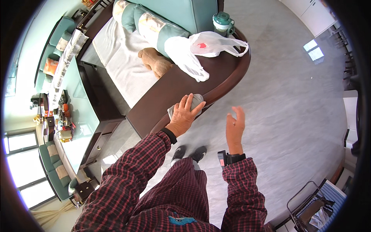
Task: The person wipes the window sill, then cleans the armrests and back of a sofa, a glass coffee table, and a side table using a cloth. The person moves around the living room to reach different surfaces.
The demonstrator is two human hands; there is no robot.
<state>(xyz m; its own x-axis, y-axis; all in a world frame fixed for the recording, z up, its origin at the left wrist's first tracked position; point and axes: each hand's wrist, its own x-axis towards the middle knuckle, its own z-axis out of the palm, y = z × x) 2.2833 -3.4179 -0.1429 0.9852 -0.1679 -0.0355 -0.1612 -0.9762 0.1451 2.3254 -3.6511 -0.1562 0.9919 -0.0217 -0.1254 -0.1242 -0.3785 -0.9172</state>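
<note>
My left hand presses a folded grey cloth onto the dark wooden end board of a seat, fingers curved over the cloth. My right hand hangs in the air to the right over the grey floor, fingers loosely bent, holding nothing. Farther up the board lie white plastic bags, with a green lidded jug behind them. A tan plush item rests on the pale seat cover beside green-and-cream bolsters.
A glass-topped table with assorted items stands left, near green sofas and windows. The grey floor stretches right toward white cabinets. A folding chair stands at lower right. My shoes are below me.
</note>
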